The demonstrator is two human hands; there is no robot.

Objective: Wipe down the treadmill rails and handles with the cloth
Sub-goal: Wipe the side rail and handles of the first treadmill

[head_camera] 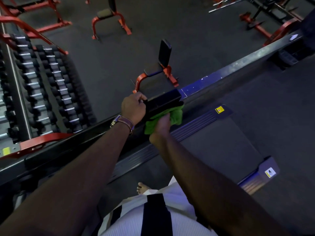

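Observation:
A black treadmill handrail (163, 100) juts toward the middle of the view, above the long side rail (230, 68) that runs to the upper right. My left hand (133, 108), with a brown watch strap at the wrist, grips the near end of the handrail. My right hand (162, 124) holds a green cloth (172, 114) against the handrail's underside and right side. Part of the cloth is hidden behind the hand and the handrail.
The treadmill belt (213, 147) and ribbed foot rail (192, 123) lie below; my bare foot (142, 187) stands on the deck. A dumbbell rack (42, 86) fills the left. Red and black benches (158, 68) stand on the dark floor beyond the rail.

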